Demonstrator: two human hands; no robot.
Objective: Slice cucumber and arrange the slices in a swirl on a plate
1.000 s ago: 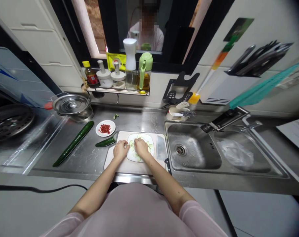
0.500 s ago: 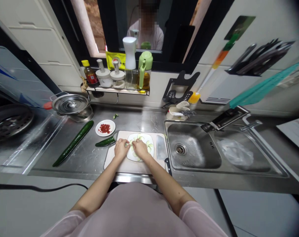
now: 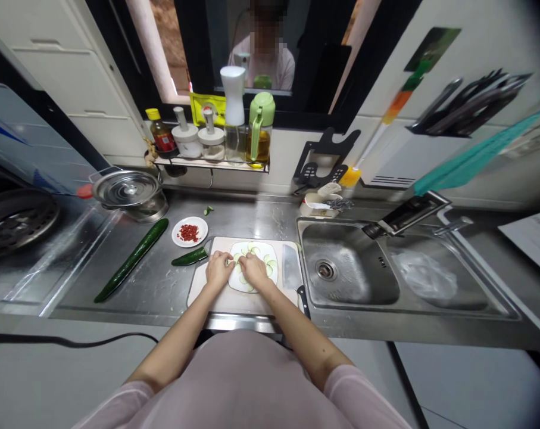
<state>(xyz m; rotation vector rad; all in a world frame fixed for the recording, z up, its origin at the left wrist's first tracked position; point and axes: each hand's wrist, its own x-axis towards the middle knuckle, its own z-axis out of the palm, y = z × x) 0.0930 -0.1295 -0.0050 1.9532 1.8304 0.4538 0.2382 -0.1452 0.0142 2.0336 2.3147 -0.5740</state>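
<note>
Left hand [image 3: 218, 268] and right hand [image 3: 253, 270] curl close together at 1 white plate [image 3: 272, 282], cucumber slices [image 3: 272, 263] beside the right hand; whether either pinches anything, I cannot tell.

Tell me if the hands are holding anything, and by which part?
It can't be told. The left hand and right hand bend over the plate of slices, but anything pinched there is too small and hidden to see.

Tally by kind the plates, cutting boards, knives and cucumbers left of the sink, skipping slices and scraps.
Plates: 2 (round white plate, squarish white plate)
Cutting boards: 1 (beige rectangular board)
Knives: 1 (black-handled metal knife)
Cucumbers: 2 (long dark-green cucumber, short cut cucumber)
Total: 6
</note>
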